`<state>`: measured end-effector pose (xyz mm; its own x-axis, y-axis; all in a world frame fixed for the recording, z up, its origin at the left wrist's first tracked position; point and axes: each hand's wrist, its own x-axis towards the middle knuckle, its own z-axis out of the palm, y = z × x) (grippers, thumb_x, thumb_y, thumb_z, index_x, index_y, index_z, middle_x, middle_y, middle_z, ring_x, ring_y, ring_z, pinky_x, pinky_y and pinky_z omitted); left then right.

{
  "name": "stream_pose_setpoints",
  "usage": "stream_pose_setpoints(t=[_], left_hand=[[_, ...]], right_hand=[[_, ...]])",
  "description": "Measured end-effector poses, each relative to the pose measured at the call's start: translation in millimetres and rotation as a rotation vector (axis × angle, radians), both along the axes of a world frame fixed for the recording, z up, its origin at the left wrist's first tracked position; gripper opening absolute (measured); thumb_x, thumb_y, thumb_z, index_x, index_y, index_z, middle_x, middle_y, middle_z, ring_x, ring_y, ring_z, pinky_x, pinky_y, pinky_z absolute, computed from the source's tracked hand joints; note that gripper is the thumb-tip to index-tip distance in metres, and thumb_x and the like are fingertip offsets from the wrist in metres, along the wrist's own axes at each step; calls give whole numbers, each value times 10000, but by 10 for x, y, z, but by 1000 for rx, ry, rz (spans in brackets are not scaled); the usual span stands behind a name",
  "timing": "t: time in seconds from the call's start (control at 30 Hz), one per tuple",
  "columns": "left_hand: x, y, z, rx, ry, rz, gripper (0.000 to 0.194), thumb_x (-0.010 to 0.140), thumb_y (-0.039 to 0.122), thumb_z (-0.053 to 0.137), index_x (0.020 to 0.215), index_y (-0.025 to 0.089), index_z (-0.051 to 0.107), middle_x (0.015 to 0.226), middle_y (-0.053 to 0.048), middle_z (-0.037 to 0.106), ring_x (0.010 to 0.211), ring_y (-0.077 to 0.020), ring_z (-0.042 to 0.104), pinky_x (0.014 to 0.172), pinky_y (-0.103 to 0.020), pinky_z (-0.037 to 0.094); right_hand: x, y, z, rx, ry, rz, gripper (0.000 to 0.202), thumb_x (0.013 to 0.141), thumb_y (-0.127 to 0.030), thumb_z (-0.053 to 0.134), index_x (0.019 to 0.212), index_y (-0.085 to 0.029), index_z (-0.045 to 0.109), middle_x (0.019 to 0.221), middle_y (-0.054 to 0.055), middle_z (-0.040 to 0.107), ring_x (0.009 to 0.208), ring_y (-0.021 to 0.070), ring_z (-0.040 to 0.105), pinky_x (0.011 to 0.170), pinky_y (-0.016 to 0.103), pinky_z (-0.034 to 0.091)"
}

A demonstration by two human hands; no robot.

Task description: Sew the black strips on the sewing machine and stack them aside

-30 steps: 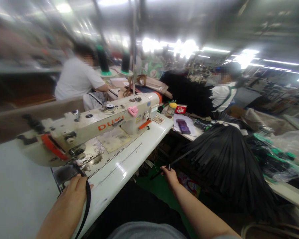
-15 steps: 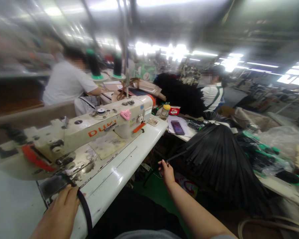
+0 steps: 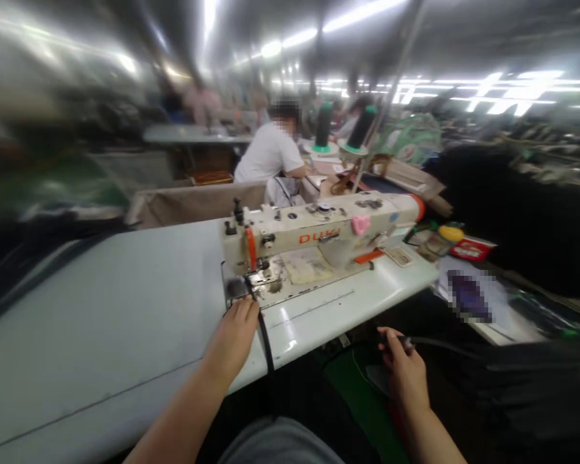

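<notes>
My left hand (image 3: 238, 332) rests on the sewing machine's table at the needle end, its fingers closed at a black strap (image 3: 267, 345). From the needle area the strap runs over the table's front edge and hangs down. My right hand (image 3: 405, 367) is below and right of the table edge, fingers wrapped round a black strip (image 3: 437, 343) that stretches right toward a dark bundle of strips (image 3: 536, 386). Whether both hands hold the same strap cannot be seen. The white sewing machine (image 3: 290, 235) stands just beyond my left hand; its needle is too small to make out.
The white table (image 3: 125, 322) extends left, with dark material (image 3: 43, 258) along its far side. Thread cones (image 3: 323, 129) stand behind the machine. On the right are a yellow-lidded jar (image 3: 447, 238), a red box (image 3: 472, 247) and a blurred phone (image 3: 468, 296). A co-worker (image 3: 270, 151) sits beyond.
The view has swung left, so the machine appears farther right. My right hand has drawn a strip away from the bundle toward the table. My left hand stays at the strap by the needle area.
</notes>
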<state>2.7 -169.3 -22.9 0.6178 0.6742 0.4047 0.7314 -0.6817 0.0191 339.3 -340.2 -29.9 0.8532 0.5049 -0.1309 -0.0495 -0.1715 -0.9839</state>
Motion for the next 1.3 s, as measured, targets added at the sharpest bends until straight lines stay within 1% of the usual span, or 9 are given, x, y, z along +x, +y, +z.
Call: stream_pose_setpoints(t=[0.13,0.27,0.43,0.57,0.73,0.9,1.1,1.2,1.3], left_hand=[[53,-19,100,-35,1,15,376,902,-14,445,1212,101,622,1291,-176,643,1225,-265,630,1138,-447,468],[67,-43,182,-61,2,-3,370,913,-18,441,1227,92,601,1280,-178,636,1237,-259,621,1143,-444,457],[79,-50,239,-70,4,5,309,939,7,453,1190,98,608,1265,-172,639,1208,-253,633,1141,-419,453],[94,-49,271,-94,-14,10,272,960,50,478,1199,93,601,1238,-160,643,1212,-258,627,1157,-409,434],[113,-51,301,-134,-18,14,305,947,29,469,1220,105,583,1247,-161,636,1213,-247,624,1131,-396,452],[121,-40,285,-101,-30,8,285,947,46,480,1208,103,580,1232,-149,641,1193,-242,634,1164,-400,416],[124,-44,288,-100,-38,11,268,951,58,477,1187,120,587,1205,-141,650,1192,-243,635,1122,-402,453],[120,-55,312,-114,-43,20,258,960,62,466,1174,129,594,1210,-140,649,1195,-238,631,1124,-405,451],[113,-58,320,-131,-40,22,252,967,67,459,1163,133,602,1206,-140,650,1190,-235,626,1116,-405,459]], right_hand=[[-170,91,151,-37,-83,57,613,698,-680,801,1005,-152,753,825,38,678,712,166,570,559,236,440],[-369,141,275,-71,-140,197,628,747,-735,741,972,-149,753,982,77,722,758,178,601,658,267,500],[-470,223,320,-146,-254,331,630,719,-736,761,960,-154,769,855,62,720,782,218,625,718,302,519],[-520,298,382,-107,-308,438,556,721,-655,798,1008,-180,772,932,53,738,908,245,657,854,317,530],[-624,325,550,-121,-374,512,509,792,-607,760,1087,-193,778,880,39,726,864,235,661,809,303,543],[-663,310,677,-107,-408,535,490,817,-594,756,1126,-214,776,928,45,730,843,221,650,811,295,554],[-667,343,756,-58,-407,714,418,824,-614,740,991,-235,797,1162,100,749,870,244,695,796,325,599],[-695,387,787,-63,-463,806,435,821,-630,731,1005,-243,805,1036,101,771,805,234,709,732,303,612],[-714,415,788,-43,-546,928,380,834,-602,729,874,-234,816,902,101,765,817,246,722,738,290,612]])
